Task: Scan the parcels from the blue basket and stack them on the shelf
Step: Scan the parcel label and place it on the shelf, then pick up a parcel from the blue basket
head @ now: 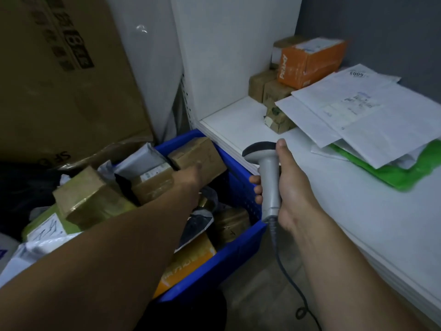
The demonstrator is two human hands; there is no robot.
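Observation:
The blue basket (pixel 241 187) stands on the floor at centre left, full of brown taped boxes and grey and white mailer bags. My left hand (pixel 191 177) reaches into it and lies against a small brown box with a white label (pixel 152 185); its fingers are hidden behind that box. Just behind it sits a bigger brown box (pixel 198 154) at the basket's far corner. My right hand (pixel 286 185) grips the handle of a grey barcode scanner (pixel 265 163), head pointing left over the basket. The white shelf (pixel 238 123) lies to the right.
On the shelf stand an orange box (pixel 310 63) on several small brown boxes (pixel 265 87), plus white mailers (pixel 358 111) over a green bag (pixel 405 173). A large cardboard carton (pixel 59 68) leans at back left. The scanner's cable (pixel 286 271) trails to the floor.

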